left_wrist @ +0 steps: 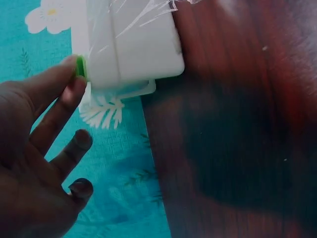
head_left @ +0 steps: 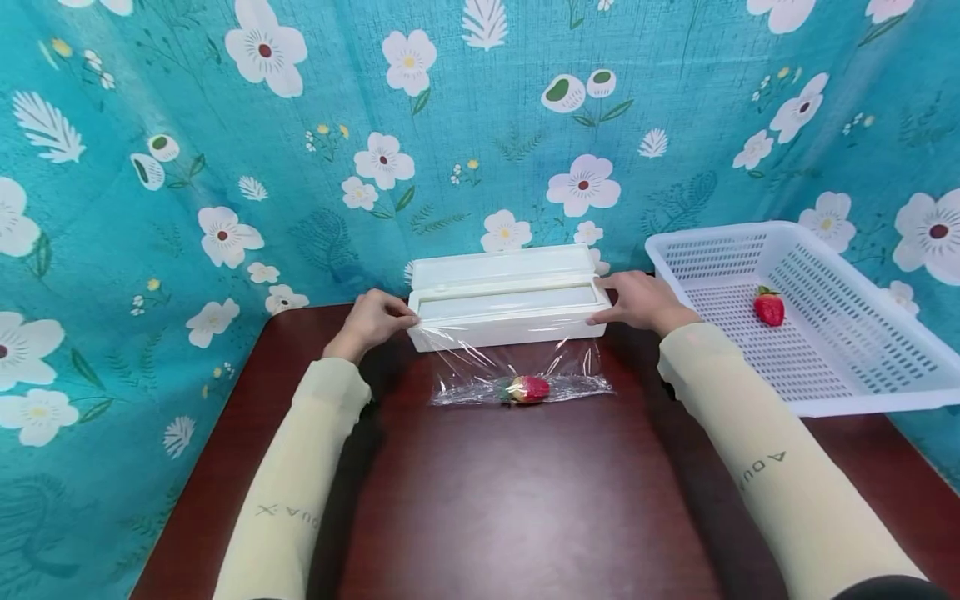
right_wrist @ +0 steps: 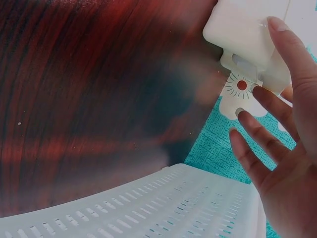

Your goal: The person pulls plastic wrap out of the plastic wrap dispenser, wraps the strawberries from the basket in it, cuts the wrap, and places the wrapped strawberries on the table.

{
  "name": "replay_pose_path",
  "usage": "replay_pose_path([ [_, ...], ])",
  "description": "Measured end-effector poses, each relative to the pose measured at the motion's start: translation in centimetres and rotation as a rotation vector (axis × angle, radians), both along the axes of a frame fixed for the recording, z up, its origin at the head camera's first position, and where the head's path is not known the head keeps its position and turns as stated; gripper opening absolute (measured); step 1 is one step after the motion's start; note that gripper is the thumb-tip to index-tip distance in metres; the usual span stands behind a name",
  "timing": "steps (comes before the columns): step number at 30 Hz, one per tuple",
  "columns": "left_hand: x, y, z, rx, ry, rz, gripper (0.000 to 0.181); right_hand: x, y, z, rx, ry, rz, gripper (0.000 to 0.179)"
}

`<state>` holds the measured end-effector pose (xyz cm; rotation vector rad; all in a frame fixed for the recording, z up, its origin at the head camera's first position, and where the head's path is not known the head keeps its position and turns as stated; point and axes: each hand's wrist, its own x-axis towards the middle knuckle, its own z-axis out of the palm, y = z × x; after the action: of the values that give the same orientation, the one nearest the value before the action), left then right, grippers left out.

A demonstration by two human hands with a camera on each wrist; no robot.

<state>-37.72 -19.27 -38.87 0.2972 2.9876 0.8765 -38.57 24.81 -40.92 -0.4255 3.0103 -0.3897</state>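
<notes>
White box point(head_left: 510, 331) lies between left fingers point(left_wrist: 52, 79) and right fingers point(right_wrist: 275, 109), gripped at both ends.

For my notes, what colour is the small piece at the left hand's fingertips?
The small piece is green, clearest in the left wrist view.

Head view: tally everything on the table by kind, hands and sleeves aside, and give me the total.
Strawberries: 2
Cling film dispenser: 1
Drawn-out cling film: 1
Perforated plastic basket: 1
Total: 5
</notes>
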Motion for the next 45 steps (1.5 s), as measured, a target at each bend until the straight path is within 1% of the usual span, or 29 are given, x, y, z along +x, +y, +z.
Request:
replay_pose_path([
  [2,0.3,-0.3,-0.3,0.040,-0.030,0.017,0.015,0.2,0.1,0.0,-0.001,-0.005,0.003,0.088],
  [5,0.5,-0.1,-0.8,0.057,-0.032,0.019,0.015,0.6,0.3,-0.1,-0.016,-0.015,-0.001,0.088],
  [6,0.5,-0.1,-1.1,0.075,-0.026,0.012,0.015,0.8,0.3,-0.2,-0.023,-0.018,-0.007,0.088],
  [9,0.7,-0.4,-2.4,0.140,0.017,-0.032,0.017,1.1,0.5,-0.6,-0.038,-0.028,-0.024,0.090],
  [12,1.1,-0.9,-3.8,0.208,0.054,-0.064,0.022,1.3,0.5,-0.9,-0.044,-0.038,-0.032,0.091],
  [14,1.4,-1.1,-4.3,0.234,0.073,-0.072,0.026,1.3,0.5,-1.1,-0.049,-0.041,-0.034,0.093],
  [17,1.7,-1.2,-4.5,0.252,0.096,-0.075,0.029,1.3,0.4,-1.2,-0.062,-0.039,-0.036,0.093],
  [20,2.0,-1.1,-4.5,0.248,0.111,-0.066,0.028,1.5,0.4,-1.1,-0.067,-0.042,-0.025,0.094],
  [24,2.2,-1.2,-4.4,0.231,0.117,-0.050,0.026,1.5,0.4,-0.8,-0.058,-0.040,0.023,0.091],
  [27,2.3,-1.2,-4.4,0.221,0.126,-0.046,0.026,1.4,0.3,-0.4,-0.056,-0.049,0.045,0.087],
  [32,2.6,-1.3,-4.3,0.202,0.138,-0.048,0.026,1.3,0.2,0.2,-0.068,-0.102,0.051,0.082],
  [36,2.8,-1.5,-4.1,0.196,0.134,-0.057,0.029,1.4,0.0,0.5,-0.089,-0.144,0.046,0.081],
  [38,2.7,-1.7,-4.1,0.191,0.129,-0.065,0.035,1.5,-0.1,0.7,-0.096,-0.163,0.047,0.082],
  [41,2.9,-2.2,-3.7,0.191,0.121,-0.068,0.053,1.7,-0.2,1.2,-0.095,-0.193,0.059,0.086],
  [43,3.1,-2.5,-3.3,0.191,0.127,-0.054,0.065,2.1,-0.4,1.9,-0.089,-0.210,0.061,0.090],
  [45,3.5,-2.8,-2.8,0.184,0.156,-0.044,0.073,2.7,-0.6,3.1,-0.063,-0.217,0.054,0.096],
])
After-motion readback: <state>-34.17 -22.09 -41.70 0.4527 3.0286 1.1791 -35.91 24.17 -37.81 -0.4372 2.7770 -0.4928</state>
